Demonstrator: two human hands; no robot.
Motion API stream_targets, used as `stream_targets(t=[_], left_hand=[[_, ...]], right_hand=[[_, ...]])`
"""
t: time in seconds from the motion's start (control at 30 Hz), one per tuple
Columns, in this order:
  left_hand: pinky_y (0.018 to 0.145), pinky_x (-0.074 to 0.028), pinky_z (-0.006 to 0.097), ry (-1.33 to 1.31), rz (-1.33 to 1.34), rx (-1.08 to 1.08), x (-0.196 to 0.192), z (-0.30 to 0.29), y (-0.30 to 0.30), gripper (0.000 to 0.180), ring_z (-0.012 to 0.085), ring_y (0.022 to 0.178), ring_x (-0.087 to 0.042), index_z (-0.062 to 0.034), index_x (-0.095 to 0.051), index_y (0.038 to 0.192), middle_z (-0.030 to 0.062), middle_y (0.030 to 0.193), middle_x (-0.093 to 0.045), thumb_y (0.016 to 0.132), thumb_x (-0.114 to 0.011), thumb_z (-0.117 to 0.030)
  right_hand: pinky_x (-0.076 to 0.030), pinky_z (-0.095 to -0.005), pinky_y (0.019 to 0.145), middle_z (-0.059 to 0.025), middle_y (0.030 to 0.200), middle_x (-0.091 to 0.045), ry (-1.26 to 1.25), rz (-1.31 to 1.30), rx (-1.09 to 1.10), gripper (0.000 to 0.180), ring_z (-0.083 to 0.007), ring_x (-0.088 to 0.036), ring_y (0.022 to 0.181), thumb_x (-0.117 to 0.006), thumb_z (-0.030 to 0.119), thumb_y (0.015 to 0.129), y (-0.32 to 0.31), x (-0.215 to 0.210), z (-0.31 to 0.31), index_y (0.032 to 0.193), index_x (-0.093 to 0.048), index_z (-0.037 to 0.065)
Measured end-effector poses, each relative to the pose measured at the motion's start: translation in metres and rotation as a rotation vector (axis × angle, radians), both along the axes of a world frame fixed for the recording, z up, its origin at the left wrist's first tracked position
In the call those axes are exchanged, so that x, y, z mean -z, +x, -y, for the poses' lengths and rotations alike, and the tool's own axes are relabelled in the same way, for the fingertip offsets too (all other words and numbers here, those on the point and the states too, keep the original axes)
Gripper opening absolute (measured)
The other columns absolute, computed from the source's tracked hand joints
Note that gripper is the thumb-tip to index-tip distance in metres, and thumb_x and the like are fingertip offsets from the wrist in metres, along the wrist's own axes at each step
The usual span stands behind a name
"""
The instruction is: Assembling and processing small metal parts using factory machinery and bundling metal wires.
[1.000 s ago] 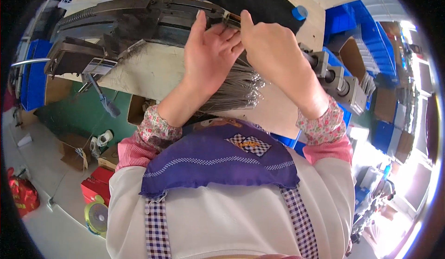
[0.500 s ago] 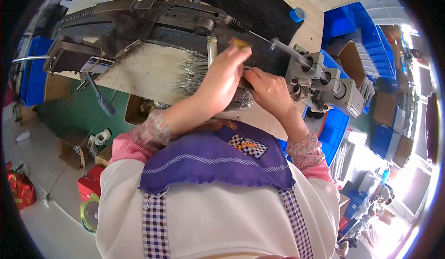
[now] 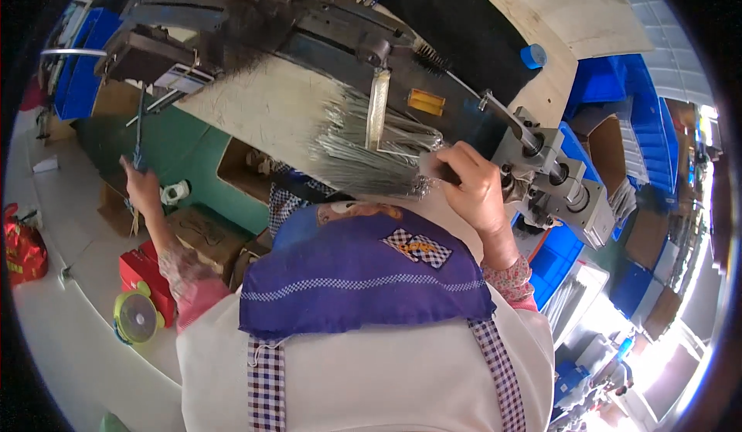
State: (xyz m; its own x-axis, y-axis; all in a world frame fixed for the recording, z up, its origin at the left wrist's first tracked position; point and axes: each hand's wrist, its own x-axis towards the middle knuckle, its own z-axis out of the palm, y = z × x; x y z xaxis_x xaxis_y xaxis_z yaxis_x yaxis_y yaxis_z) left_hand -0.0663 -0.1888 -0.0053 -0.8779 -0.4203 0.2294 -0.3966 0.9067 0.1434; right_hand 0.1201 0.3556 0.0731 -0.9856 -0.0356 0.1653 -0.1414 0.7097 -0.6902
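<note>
My left hand point(image 3: 144, 191) is out to the left, its fingers closed round the grip of a lever point(image 3: 139, 154) that hangs from the dark metal machine point(image 3: 309, 22). On the right, my right hand point(image 3: 473, 191) is closed in a pinch beside the near right end of a pile of thin metal wires point(image 3: 363, 142). A small greyish piece shows at its fingertips; I cannot make out what it is. An upright metal bar point(image 3: 376, 111) stands over the wires. Just beyond my right hand, a yellow rectangular piece point(image 3: 426, 102) lies on the dark surface.
A metal clamp block with a rod point(image 3: 533, 142) stands right of my right hand. A blue cap point(image 3: 533, 56) sits by the black mat point(image 3: 464, 15). Blue bins point(image 3: 630, 100) fill the right side. A cardboard box point(image 3: 205, 235) and a small fan point(image 3: 137, 316) are at lower left.
My left hand has left the wires and swung far left onto the lever, which now hangs straighter. My right hand has moved nearer, to the wire ends. The view has shifted somewhat.
</note>
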Motion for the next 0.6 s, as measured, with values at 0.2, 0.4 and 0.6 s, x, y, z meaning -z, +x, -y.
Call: stream_targets(t=[0.2,0.4,0.6], left_hand=[[0.090,-0.045,0.047,0.208,0.134,-0.014,-0.018,-0.096,0.020,0.079,0.0423,0.111,-0.055,-0.0007,-0.025,0.144,0.0289,0.119,-0.056,0.081,-0.065,-0.028],[0.111,-0.022,0.046,0.711,-0.211,0.996,-0.106,-0.238,0.056,0.075,0.0359,0.136,-0.029,0.0011,-0.032,0.141,0.0178,0.146,-0.034,0.084,-0.066,-0.034],[0.087,-0.043,0.045,1.097,0.855,1.579,-0.157,-0.317,0.090,0.046,0.0388,0.104,-0.053,0.0012,-0.042,0.125,0.0208,0.108,-0.056,0.091,-0.056,-0.025]], right_hand=[[-0.043,-0.0252,0.057,-0.0075,0.073,-0.055,-0.019,-0.119,0.349,0.017,-0.0165,-0.055,0.060,-0.064,-0.006,0.071,0.016,-0.025,-0.005,0.086,-0.060,0.002],[-0.037,-0.0239,0.054,-0.0068,0.070,-0.056,0.053,-0.222,0.352,0.014,-0.0135,-0.051,0.059,-0.063,-0.006,0.071,0.027,-0.096,-0.016,0.083,-0.059,-0.001],[-0.046,-0.0274,0.057,-0.0109,0.074,-0.062,0.032,-0.370,-0.046,0.023,-0.0197,-0.060,0.060,-0.059,-0.006,0.067,-0.014,-0.120,0.035,0.090,-0.062,-0.002]])
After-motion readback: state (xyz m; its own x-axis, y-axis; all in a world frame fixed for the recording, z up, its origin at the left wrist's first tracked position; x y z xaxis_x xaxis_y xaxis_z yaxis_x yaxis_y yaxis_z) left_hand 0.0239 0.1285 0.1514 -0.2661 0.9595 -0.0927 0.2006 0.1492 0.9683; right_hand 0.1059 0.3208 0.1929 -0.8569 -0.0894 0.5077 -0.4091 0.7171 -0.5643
